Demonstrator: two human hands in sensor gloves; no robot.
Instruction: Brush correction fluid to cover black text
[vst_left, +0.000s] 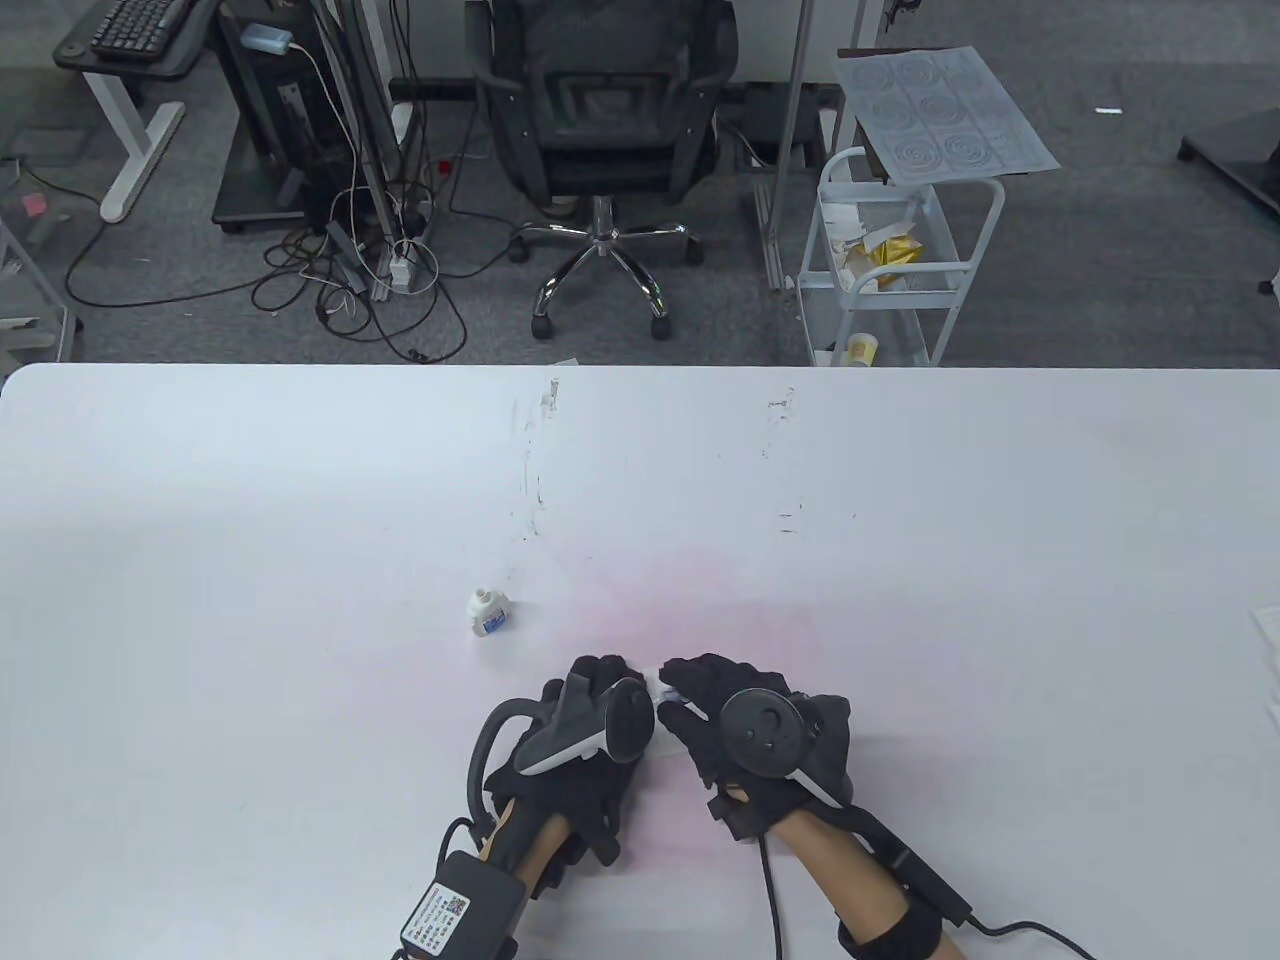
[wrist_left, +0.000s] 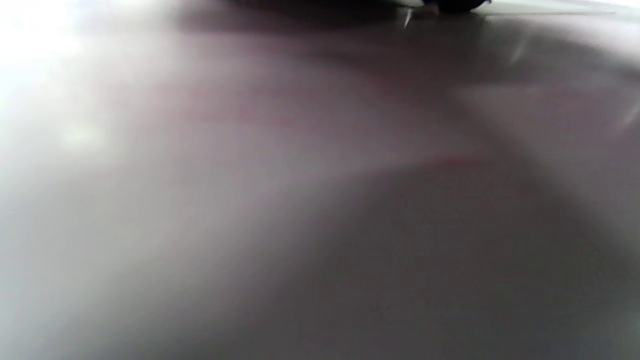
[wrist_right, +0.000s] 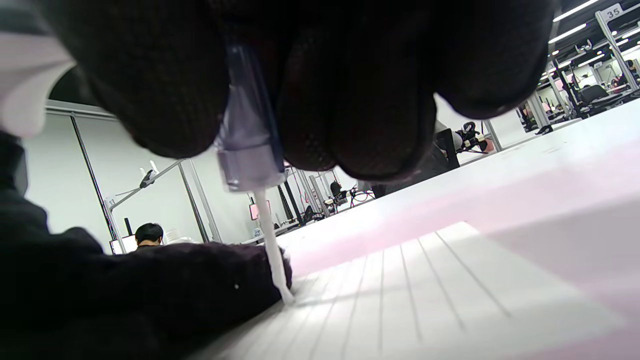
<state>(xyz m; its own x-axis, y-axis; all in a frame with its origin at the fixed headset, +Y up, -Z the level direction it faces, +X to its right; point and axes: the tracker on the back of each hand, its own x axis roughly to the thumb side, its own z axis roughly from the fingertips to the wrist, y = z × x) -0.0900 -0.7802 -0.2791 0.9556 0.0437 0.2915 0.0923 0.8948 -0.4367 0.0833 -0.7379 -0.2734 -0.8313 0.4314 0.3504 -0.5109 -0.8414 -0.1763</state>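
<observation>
Two hands: both gloved, low at the near edge of the white table (vst_left: 300, 480), side by side and almost touching.
Right hand (vst_left: 745, 725): fingers (wrist_right: 360, 100) curled round the clear cap of the brush applicator (wrist_right: 247, 145); its thin white brush points down, tip touching the lined paper (wrist_right: 425, 295).
Left hand (vst_left: 580, 735): lies on the paper's left part, just beside the brush tip; whether its fingers are straight or curled cannot be told.
Correction fluid bottle (vst_left: 489, 611): small, white, blue label, uncapped, alone on the table, beyond and left of the hands, apart from them.
Black text: not discernible on the paper.
Left wrist view: only blurred tabletop.
</observation>
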